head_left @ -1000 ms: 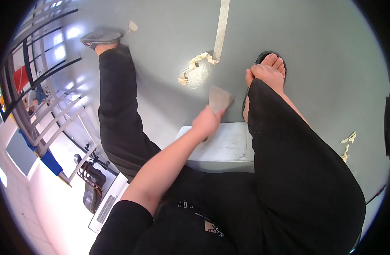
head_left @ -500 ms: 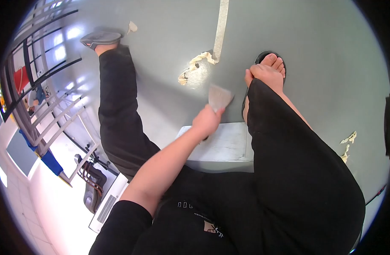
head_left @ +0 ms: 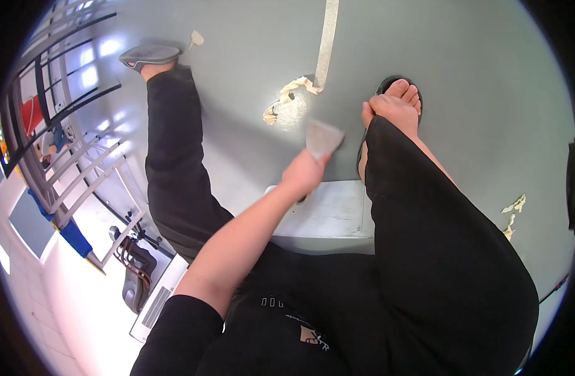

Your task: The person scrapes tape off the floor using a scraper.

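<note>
Shifted slightly farther beyond the white box's far edge, the scraper is clasped tightly in the left hand, leaving its blade free; right hand's grip indeterminate.

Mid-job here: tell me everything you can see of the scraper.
The scraper has a flat, flared grey blade, metallic-looking and slightly blurred. Its handle is mostly hidden in the grip of the left hand, a dark end showing behind. The blade points forward, short of the crumpled tape; whether it touches the floor is unclear.
</note>
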A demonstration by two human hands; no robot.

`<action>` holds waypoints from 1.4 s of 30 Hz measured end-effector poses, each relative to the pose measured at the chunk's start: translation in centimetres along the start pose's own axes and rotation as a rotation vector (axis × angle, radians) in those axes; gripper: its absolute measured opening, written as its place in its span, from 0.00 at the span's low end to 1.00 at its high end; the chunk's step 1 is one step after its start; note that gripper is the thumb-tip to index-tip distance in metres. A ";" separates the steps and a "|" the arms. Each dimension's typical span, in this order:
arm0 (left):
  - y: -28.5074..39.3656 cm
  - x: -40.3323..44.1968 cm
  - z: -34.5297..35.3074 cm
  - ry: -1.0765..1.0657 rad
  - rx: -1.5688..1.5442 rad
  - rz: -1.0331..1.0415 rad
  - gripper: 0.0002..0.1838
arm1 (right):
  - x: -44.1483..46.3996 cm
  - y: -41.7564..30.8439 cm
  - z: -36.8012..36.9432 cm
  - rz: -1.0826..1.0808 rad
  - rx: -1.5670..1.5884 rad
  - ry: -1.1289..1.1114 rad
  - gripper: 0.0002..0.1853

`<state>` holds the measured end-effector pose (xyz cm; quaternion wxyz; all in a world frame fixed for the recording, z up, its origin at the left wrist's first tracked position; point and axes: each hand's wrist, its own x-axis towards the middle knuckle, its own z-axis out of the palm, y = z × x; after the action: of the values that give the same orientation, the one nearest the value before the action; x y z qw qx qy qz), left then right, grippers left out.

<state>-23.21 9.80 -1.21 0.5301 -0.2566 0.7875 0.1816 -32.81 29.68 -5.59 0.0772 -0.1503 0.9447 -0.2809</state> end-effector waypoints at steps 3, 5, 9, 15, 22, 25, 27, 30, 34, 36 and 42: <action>5.5 2.1 -6.4 -0.170 -0.275 -0.148 0.31 | 0.0 -0.2 0.0 0.012 0.030 0.011 0.12; 5.3 1.5 -6.1 -0.112 -0.251 -0.115 0.31 | 0.0 -0.4 -0.2 0.031 0.018 -0.007 0.12; 1.3 0.2 -1.8 -0.054 -0.150 -0.034 0.33 | 0.1 -0.3 0.1 0.086 -0.002 -0.033 0.15; -1.7 1.2 1.1 0.081 0.042 0.114 0.32 | 0.3 -0.5 -0.8 -0.017 -0.060 0.020 0.13; 3.0 1.4 -5.3 -0.072 -0.181 -0.049 0.31 | 0.4 -0.3 0.0 0.041 0.012 0.017 0.12; -2.8 0.3 1.6 0.004 -0.097 0.060 0.31 | 0.1 -0.4 0.1 0.041 -0.035 -0.009 0.12; -4.0 -0.5 3.5 0.037 -0.021 0.071 0.31 | 0.0 -0.2 0.0 0.007 0.036 0.051 0.12; -1.6 0.8 1.6 0.040 -0.134 0.066 0.33 | 0.1 -0.2 -0.3 -0.017 -0.025 0.044 0.12; 5.4 1.9 -6.4 -0.016 -0.236 -0.076 0.33 | 0.1 -0.2 0.1 0.067 -0.003 -0.044 0.15; 4.5 1.8 -6.8 -0.110 -0.172 -0.066 0.31 | 0.2 -0.3 0.1 0.088 -0.040 -0.064 0.15; 0.0 -2.0 -0.2 -0.040 -0.047 -0.102 0.31 | 0.0 -0.1 -0.1 0.002 0.014 0.014 0.12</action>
<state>-22.77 10.10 0.75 0.5482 -0.3051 0.7582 0.1777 -32.86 29.67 -5.45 0.0720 -0.1467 0.9435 -0.2884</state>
